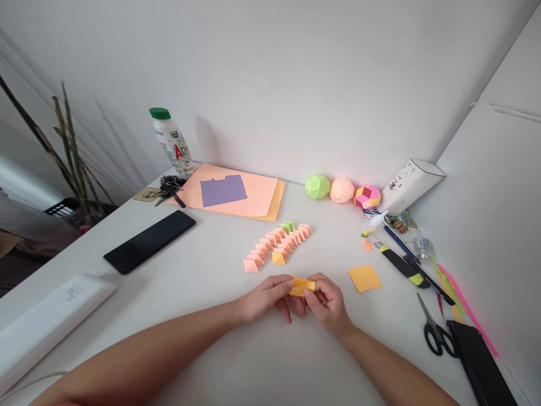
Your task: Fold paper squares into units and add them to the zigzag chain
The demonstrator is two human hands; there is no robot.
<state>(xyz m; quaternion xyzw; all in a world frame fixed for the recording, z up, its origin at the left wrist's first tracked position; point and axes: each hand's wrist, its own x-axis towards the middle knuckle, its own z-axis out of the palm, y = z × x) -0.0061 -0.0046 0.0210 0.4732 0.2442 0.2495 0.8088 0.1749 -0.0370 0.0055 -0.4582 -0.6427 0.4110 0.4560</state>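
Mid-fold, it seems: left hand (266, 296) and right hand (327, 301) pinch the orange paper piece (301, 286) in a closed grip, edges needing careful alignment.

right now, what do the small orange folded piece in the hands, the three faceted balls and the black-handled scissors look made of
Small orange folded piece: matte paper, sharp creases. Three faceted balls: probably folded paper too, flat matte facets. Black-handled scissors: grey blades, likely metal; handles apparently plastic, smooth and dark.

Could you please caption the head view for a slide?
Left hand and right hand pinch folded orange paper above a white desk.
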